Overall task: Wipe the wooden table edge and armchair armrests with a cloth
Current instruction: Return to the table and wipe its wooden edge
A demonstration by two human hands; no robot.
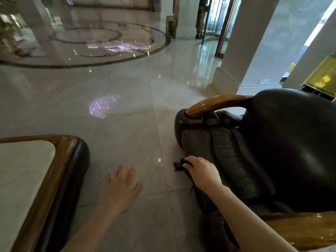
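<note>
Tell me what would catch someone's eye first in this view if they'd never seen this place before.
Probably the big dark leather armchair filling the right side, with its glossy curved wooden armrest arching over the top. Next, the right hand low beside the chair's front, closed in a grip on a dark cloth, while the left hand hangs open over the shiny marble floor. At lower left sits the wood-edged table with a pale top.

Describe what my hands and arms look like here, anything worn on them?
Both arms are bare as far as the view shows, with no sleeves. The left hand and right hand wear no gloves; no rings, watch or bracelets show on either. Nails look short and unpainted on the left.
</note>
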